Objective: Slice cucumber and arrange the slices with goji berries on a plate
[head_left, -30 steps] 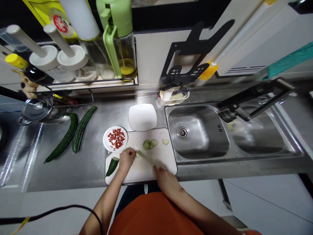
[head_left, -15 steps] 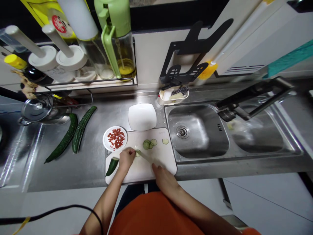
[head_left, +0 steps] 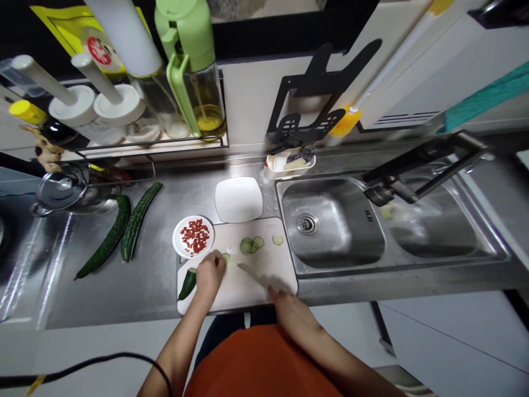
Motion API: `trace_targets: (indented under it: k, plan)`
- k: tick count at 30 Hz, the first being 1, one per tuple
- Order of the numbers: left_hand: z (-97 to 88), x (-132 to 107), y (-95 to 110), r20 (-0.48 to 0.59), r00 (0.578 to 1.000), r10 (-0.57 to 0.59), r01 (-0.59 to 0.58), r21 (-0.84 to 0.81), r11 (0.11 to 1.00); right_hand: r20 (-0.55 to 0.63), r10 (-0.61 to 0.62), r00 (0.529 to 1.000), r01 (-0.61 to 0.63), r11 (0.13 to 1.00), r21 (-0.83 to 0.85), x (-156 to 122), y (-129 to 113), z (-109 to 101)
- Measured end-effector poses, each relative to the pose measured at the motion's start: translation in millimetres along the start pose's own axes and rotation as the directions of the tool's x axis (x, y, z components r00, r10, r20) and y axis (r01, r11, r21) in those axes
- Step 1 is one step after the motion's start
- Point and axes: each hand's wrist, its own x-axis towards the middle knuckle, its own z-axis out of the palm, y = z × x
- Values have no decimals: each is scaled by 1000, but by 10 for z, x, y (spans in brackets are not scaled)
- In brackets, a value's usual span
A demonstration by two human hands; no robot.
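Observation:
My left hand (head_left: 211, 274) is closed over the left part of the white cutting board (head_left: 248, 292), with a thin cucumber slice (head_left: 226, 257) at its fingertips. Wrapped round the handle of a knife (head_left: 257, 277), my right hand (head_left: 292, 313) is at the board's lower right. The blade points up and left, apart from the slice, and the handle is mostly hidden. Several overlapping cucumber slices (head_left: 247, 246) lie near the board's top, and a single slice (head_left: 278, 240) is to their right. Beside my left wrist rests a cut cucumber piece (head_left: 188, 284).
A white dish of chopped red bits (head_left: 193, 251) overlaps the board's upper left corner. Behind the board is a square white plate (head_left: 238, 200). Two whole cucumbers (head_left: 139, 220) lie left. The sink (head_left: 330, 220) adjoins on the right, and a seasoning rack (head_left: 152, 143) stands behind.
My left hand has drawn left with the slice at its fingertips. My right hand and the knife have moved right and slightly down, so the blade is now apart from the slice.

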Motion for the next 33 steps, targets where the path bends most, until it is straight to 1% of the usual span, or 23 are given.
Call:
trace_targets:
  k: [2, 4, 6, 8, 12, 14, 15, 17, 18, 20, 22, 23, 26, 27, 29, 33]
  plan:
    - [-42, -18, 6, -49, 999, -23, 29, 131, 991, -3, -11, 1000, 11, 1000, 10, 10, 16, 9]
    - [-65, -26, 5, -74, 997, -34, 51, 240, 969, -4, -20, 1000, 20, 1000, 21, 25, 29, 23]
    - [-72, -26, -2, -80, 996, -33, 56, 315, 948, -7, -25, 1000, 25, 999, 22, 39, 37, 37]
    - [-72, -22, -14, -78, 996, -32, 58, 356, 933, -10, -19, 1000, 19, 1000, 12, 49, 43, 47]
    - [-74, -9, -34, -62, 998, -32, 53, 378, 924, -23, -20, 1000, 20, 1000, 12, 50, 51, 47]
    - [-71, 5, -27, -73, 997, -8, 33, 351, 936, -26, -29, 999, 30, 999, 21, 46, 53, 39]
    - [-66, 17, -14, -76, 997, 19, 6, 318, 948, -26, -33, 999, 34, 999, 25, 45, 53, 35]
    - [-48, 54, 33, -60, 991, 121, -106, 205, 973, -22, -24, 999, 25, 999, 23, 46, 51, 27]
    - [-35, 80, 68, -46, 981, 189, -181, 132, 974, -20, -21, 1000, 21, 1000, 18, 47, 49, 23]
    - [-4, 146, 155, -11, 948, 317, -317, -9, 948, -18, -21, 1000, 21, 1000, 7, 53, 47, 17]
    - [31, 223, 251, 32, 910, 413, -409, -94, 908, -15, -28, 999, 28, 1000, 4, 62, 47, 13]
    - [49, 262, 294, 59, 885, 462, -454, -112, 884, -14, -34, 999, 34, 999, 6, 67, 47, 12]
    - [93, 367, 383, 135, 785, 604, -597, -96, 797, -12, -32, 999, 32, 999, 9, 86, 50, 14]
    - [102, 394, 397, 148, 758, 635, -631, -82, 772, -14, -33, 999, 33, 999, 8, 92, 50, 15]
    - [112, 435, 406, 156, 727, 669, -669, -65, 741, -16, -32, 999, 32, 999, 6, 102, 49, 14]
    - [93, 474, 393, 153, 703, 694, -688, -101, 719, 6, -13, 1000, 13, 1000, 9, 106, 40, 1]
